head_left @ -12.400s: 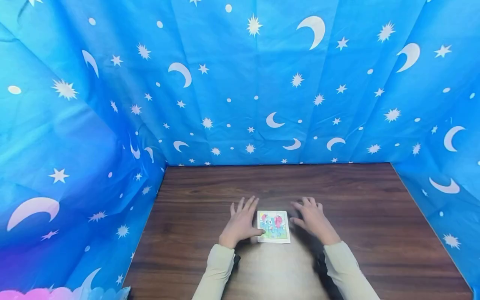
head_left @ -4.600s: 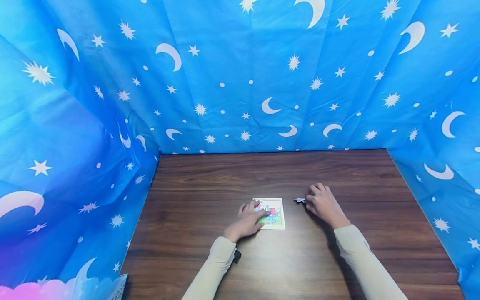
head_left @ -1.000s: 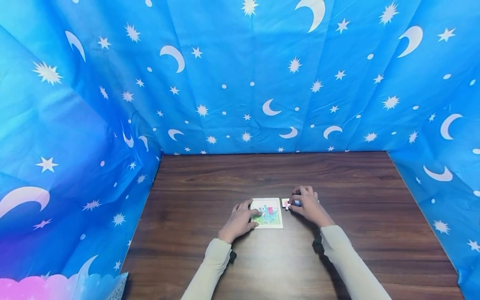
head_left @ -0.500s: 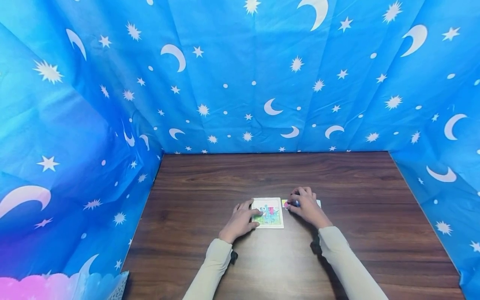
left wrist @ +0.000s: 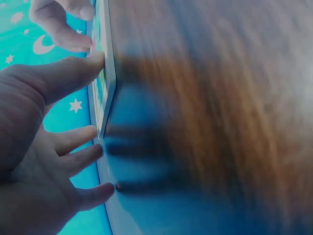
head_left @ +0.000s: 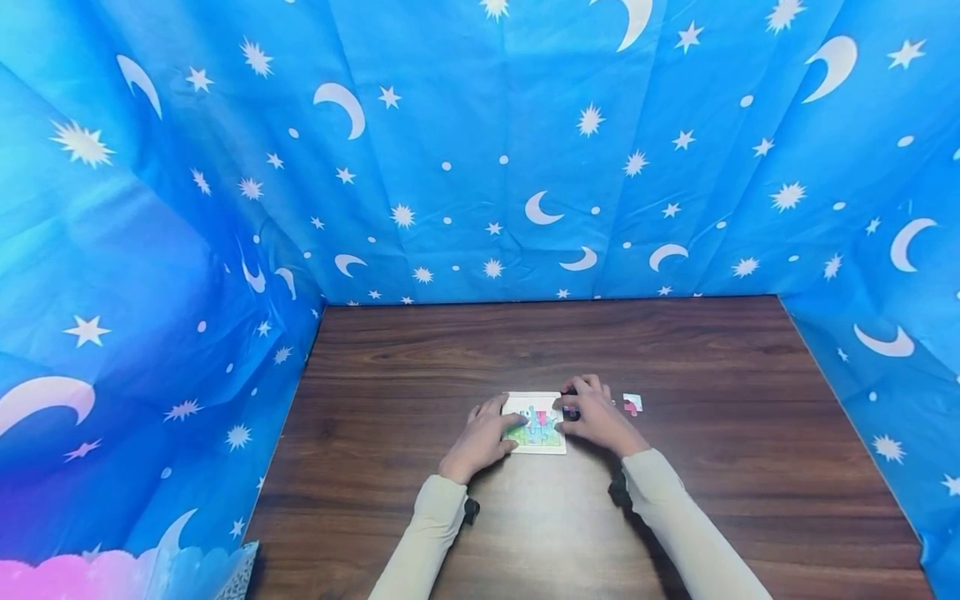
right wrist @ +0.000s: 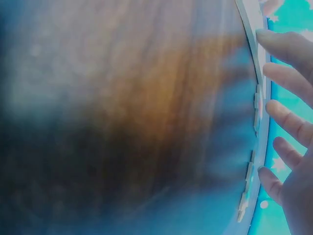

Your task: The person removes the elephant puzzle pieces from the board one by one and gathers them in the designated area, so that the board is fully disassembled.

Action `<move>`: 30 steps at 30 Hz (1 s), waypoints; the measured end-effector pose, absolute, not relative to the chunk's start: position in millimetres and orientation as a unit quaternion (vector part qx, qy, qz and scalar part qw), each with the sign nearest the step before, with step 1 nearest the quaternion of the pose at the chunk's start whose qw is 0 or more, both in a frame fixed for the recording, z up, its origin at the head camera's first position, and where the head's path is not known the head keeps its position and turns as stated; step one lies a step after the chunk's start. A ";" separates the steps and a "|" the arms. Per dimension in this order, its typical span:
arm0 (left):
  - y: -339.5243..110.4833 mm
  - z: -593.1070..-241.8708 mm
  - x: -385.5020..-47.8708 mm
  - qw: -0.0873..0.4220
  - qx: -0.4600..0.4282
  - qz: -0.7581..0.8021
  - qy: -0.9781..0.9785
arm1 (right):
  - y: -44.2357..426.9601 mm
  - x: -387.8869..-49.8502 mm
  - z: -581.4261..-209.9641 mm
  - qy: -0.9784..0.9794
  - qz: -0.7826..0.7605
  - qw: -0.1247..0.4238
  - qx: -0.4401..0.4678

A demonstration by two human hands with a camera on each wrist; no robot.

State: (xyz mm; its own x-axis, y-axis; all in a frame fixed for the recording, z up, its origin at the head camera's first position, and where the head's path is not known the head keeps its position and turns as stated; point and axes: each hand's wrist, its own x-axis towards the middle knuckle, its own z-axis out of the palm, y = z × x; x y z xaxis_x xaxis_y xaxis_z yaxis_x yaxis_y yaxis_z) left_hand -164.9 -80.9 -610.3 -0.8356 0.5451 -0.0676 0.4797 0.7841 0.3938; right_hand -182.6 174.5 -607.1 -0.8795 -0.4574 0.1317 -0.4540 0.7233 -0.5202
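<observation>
A small picture jigsaw in a white frame (head_left: 552,451) lies on the table; pieces fill its middle and lower part, while a pale strip shows along the top. My left hand (head_left: 477,440) rests at its left side, thumb on the picture and the other fingers spread. At the right edge, my right hand (head_left: 596,419) touches the frame with its fingertips, its fingers extended and apart in the right wrist view. Beyond it lies a loose pink-and-white puzzle piece (head_left: 632,404). More loose pieces (right wrist: 257,110) sit on the table under the right fingers, mostly hidden from the head view.
The dark wooden table (head_left: 420,358) spreads around the puzzle. Blue cloth (head_left: 450,125) with moons and stars hangs at the back and both sides. A pink-and-blue scalloped edge (head_left: 112,575) shows at the lower left.
My right hand has moved left from the loose pieces to the frame's right edge, uncovering the pink-and-white piece. Earlier, the picture was full; its top row has since come out. The left hand stays put.
</observation>
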 end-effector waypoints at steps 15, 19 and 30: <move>-70.5 -607.8 -161.4 0.099 0.360 0.089 0.923 | 166.6 -188.5 -607.5 0.924 -0.296 0.012 -0.242; -69.1 -608.1 -164.1 0.103 0.363 0.086 0.922 | 165.3 -189.8 -607.9 0.917 -0.321 0.008 -0.238; -67.4 -602.5 -162.5 0.112 0.354 0.087 0.925 | 158.6 -188.8 -605.3 0.912 -0.352 0.020 -0.211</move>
State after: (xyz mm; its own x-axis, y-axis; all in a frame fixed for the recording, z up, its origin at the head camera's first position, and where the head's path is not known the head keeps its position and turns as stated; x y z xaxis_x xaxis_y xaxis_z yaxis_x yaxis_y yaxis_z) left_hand -162.5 -67.4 -602.5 -0.7248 0.6735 -0.1447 0.6347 0.7346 0.2400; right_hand -188.8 158.6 -605.3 -0.9104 -0.3986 0.1110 -0.3698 0.6635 -0.6504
